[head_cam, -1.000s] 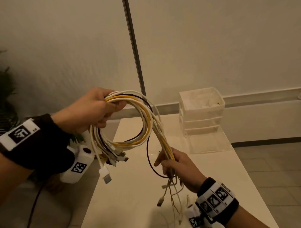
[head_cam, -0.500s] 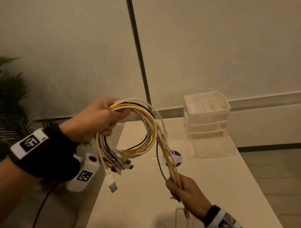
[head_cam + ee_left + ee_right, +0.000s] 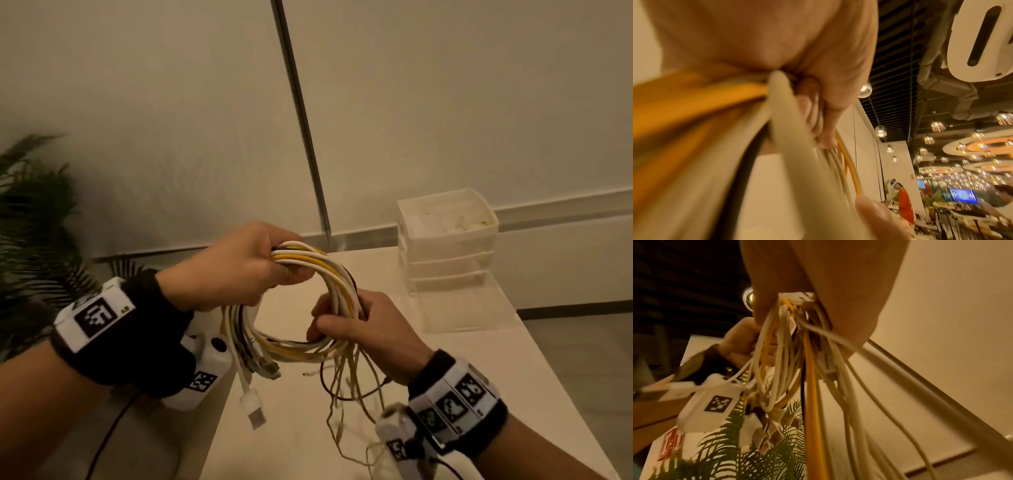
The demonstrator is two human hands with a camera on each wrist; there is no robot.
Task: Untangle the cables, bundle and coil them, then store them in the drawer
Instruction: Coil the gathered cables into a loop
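Note:
A bundle of white, yellow and black cables (image 3: 337, 286) is wound into a loop in the air above the table. My left hand (image 3: 246, 265) grips the top of the loop, its fingers curled round the strands (image 3: 777, 100). At the loop's lower right, my right hand (image 3: 356, 325) grips the cables (image 3: 797, 331). Several plug ends (image 3: 253, 409) hang below the left hand, and loose thin tails (image 3: 346, 387) dangle under the right hand. A white stack of drawers (image 3: 448, 246) stands at the table's back right, its lowest clear drawer (image 3: 462, 305) pulled out.
The pale table (image 3: 308, 445) runs forward under the hands, its left edge near the hanging plugs. A thin metal pole (image 3: 301, 113) rises along the wall behind. A green plant (image 3: 30, 233) stands at the left. Grey floor (image 3: 582, 349) lies right of the table.
My right hand has risen from low on the hanging cables and brought them round into the loop, closing a second turn. The camera view has shifted down and left.

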